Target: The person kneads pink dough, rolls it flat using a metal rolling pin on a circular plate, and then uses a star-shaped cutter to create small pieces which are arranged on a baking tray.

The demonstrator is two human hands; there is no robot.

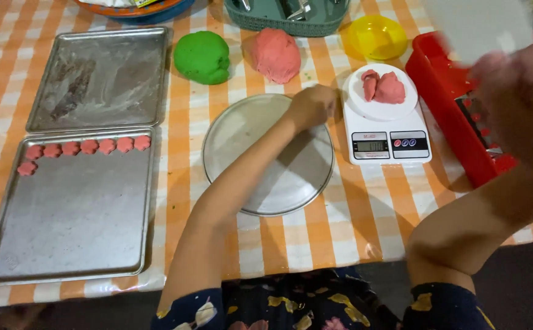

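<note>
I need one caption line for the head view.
Left hand rests at round metal plate beside kitchen scale holding pink dough.

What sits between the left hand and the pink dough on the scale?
Nothing visible. The left hand rests at the round metal plate's far edge, right beside the white scale. The pink dough pieces lie uncovered on its platform, with only bare tablecloth in the gap.

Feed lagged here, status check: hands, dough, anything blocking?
Left hand closed at round plate rim beside scale. Right hand raised, blurred, white flat piece at it. Pink dough on scale. Nothing blocking.
</note>
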